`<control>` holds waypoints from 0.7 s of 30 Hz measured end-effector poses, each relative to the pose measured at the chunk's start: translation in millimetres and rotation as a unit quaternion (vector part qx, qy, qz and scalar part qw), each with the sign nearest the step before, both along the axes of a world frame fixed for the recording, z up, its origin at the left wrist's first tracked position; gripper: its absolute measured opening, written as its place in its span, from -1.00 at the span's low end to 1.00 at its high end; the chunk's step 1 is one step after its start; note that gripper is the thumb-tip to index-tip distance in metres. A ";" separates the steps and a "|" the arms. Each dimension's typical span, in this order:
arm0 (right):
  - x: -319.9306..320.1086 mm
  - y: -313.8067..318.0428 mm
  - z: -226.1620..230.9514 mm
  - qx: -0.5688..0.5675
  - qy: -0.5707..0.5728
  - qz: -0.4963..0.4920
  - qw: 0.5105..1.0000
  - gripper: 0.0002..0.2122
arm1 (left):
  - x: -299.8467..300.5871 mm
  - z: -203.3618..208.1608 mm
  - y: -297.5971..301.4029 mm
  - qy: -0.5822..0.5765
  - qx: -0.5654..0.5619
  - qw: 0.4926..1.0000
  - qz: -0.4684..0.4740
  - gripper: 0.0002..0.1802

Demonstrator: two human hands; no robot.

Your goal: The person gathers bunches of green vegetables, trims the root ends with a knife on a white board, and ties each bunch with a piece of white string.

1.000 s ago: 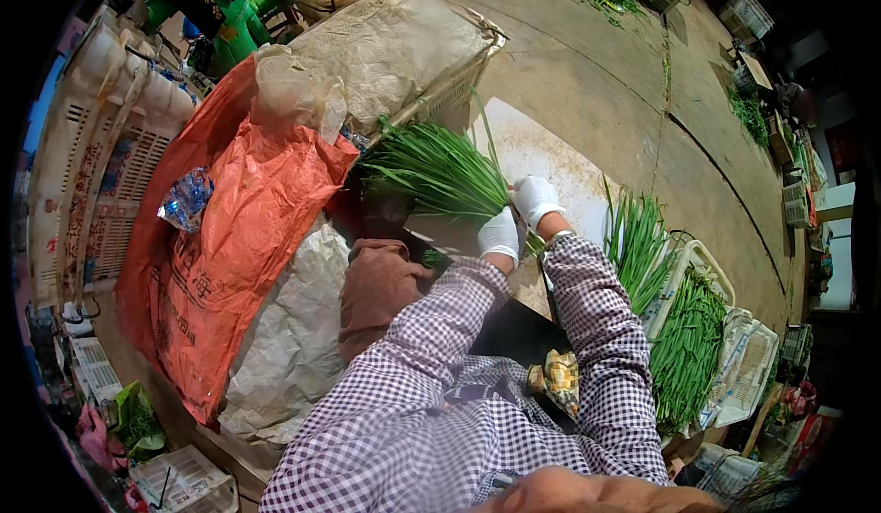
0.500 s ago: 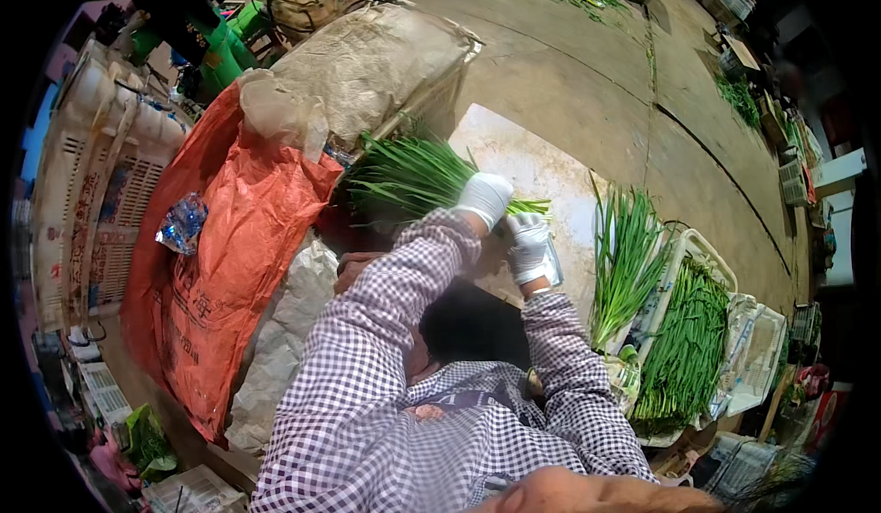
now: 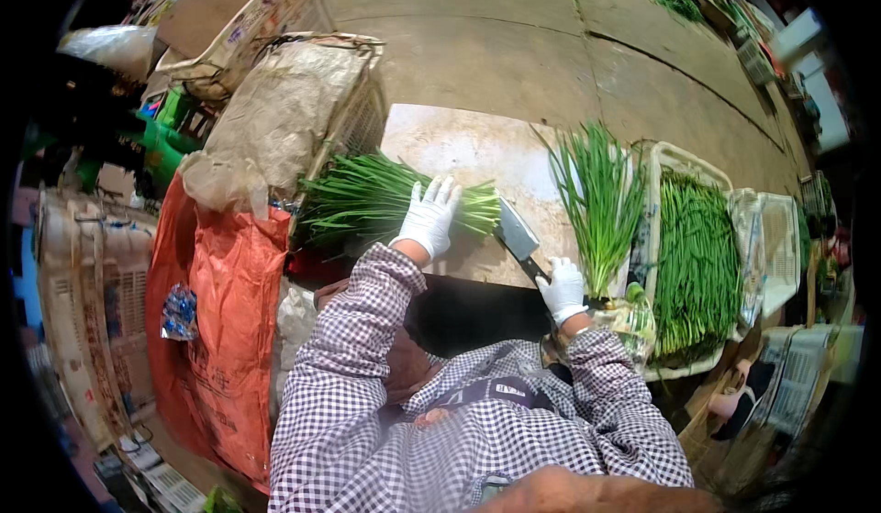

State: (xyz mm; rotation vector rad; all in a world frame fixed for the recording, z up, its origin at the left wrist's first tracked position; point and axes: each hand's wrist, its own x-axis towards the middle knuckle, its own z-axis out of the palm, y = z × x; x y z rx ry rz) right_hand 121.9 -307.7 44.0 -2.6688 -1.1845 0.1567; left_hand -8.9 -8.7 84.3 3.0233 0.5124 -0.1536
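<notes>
A bunch of long green chives (image 3: 362, 192) lies across a pale, stained board (image 3: 459, 137), leaves to the left and cut pale ends to the right. On top of the bunch rests my left hand (image 3: 429, 217), white-gloved, its fingers spread and lying flat. My right hand (image 3: 563, 291), also gloved, is closed at the end of the black handle of a cleaver (image 3: 518, 230). The cleaver's blade sits beside the pale stalk ends. Right of the blade, a second bunch of chives (image 3: 601, 206) lies on the board, leaves pointing away from me.
A white crate (image 3: 653, 169) packed with green stalks (image 3: 697, 274) stands right of the board, with another pale crate (image 3: 780, 247) beyond. To the left are an orange sack (image 3: 229, 329) and a crate covered by a beige sheet (image 3: 284, 95).
My left hand has gone from gripping the chives to lying spread on them. My right hand has moved away from the stalk ends with the cleaver. The view has turned.
</notes>
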 end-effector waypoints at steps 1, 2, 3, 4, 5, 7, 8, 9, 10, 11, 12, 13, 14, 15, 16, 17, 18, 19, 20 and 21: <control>-4.8 -9.9 -1.3 -0.072 0.026 0.002 0.997 -0.57 | 2.9 -1.7 -4.2 0.019 0.044 0.998 -0.037 -0.04; -11.2 -15.1 -0.4 -0.090 0.020 -0.001 0.996 -0.57 | 13.5 5.1 -9.8 0.058 0.038 0.997 -0.039 0.06; -17.3 -15.4 0.8 -0.104 0.013 0.001 0.995 -0.56 | 21.3 -12.2 -6.0 0.029 0.089 0.995 -0.030 0.10; -18.3 -15.6 -4.0 -0.109 -0.030 0.013 0.994 -0.70 | 25.9 -29.1 -2.0 0.024 0.075 0.997 -0.016 0.04; -13.6 -15.5 -11.5 -0.114 -0.036 0.007 0.993 -0.72 | 34.1 -33.6 1.4 0.017 0.060 0.998 -0.004 -0.02; -8.9 -17.1 -26.6 -0.123 -0.041 -0.001 0.992 -0.76 | 40.9 -48.5 13.4 -0.035 0.060 0.998 -0.004 -0.20; -6.4 -21.3 -33.5 -0.051 -0.011 -0.006 0.999 -0.82 | 44.6 -35.8 16.1 -0.001 0.016 1.000 -0.006 -0.24; -3.3 -24.6 -26.8 -0.032 -0.010 -0.010 0.999 -0.84 | 47.8 -19.6 19.8 0.033 -0.026 0.999 -0.004 -0.28; 0.2 -31.0 -18.1 -0.014 -0.011 -0.013 1.000 -0.86 | 50.1 -8.6 26.1 0.048 -0.070 0.996 0.007 -0.32; 1.6 -35.9 -2.9 0.003 -0.010 -0.019 1.000 -0.89 | 50.7 31.5 20.5 0.070 -0.159 0.985 0.002 -0.28; 2.4 -39.2 21.1 0.001 0.009 -0.026 1.000 -0.89 | 53.5 41.6 26.6 0.136 -0.205 0.969 -0.007 -0.23; 5.6 -47.7 26.0 0.006 0.046 -0.039 0.998 -0.88 | 57.1 46.7 33.6 0.205 -0.250 0.946 -0.016 -0.18; 7.0 -58.6 21.5 0.027 0.072 -0.046 0.996 -0.86 | 56.6 32.2 42.6 0.251 -0.327 0.911 -0.025 -0.19; 10.2 -65.2 18.7 0.052 0.096 -0.052 0.993 -0.84 | 56.4 38.1 40.7 0.290 -0.323 0.901 -0.022 -0.22; 11.9 -72.1 18.3 0.046 0.122 -0.067 0.989 -0.81 | 55.5 32.1 41.6 0.285 -0.328 0.900 -0.032 -0.22; 12.0 -76.1 18.7 0.042 0.106 -0.076 0.991 -0.81 | 53.4 19.9 44.4 0.283 -0.333 0.899 -0.041 -0.22; 13.1 -83.9 16.1 0.036 0.112 -0.084 0.989 -0.81 | 50.7 6.4 48.2 0.287 -0.359 0.888 -0.029 -0.22; 12.8 -89.1 14.1 0.030 0.118 -0.092 0.988 -0.81 | 47.8 -6.6 52.9 0.291 -0.384 0.876 -0.017 -0.22; 9.7 -91.7 23.7 0.022 0.141 -0.120 0.982 -0.80 | 47.9 -13.1 56.8 0.293 -0.407 0.865 -0.004 -0.23; 8.9 -100.4 28.2 0.042 0.155 -0.133 0.978 -0.79 | 52.5 -0.1 50.1 0.288 -0.386 0.876 -0.003 -0.24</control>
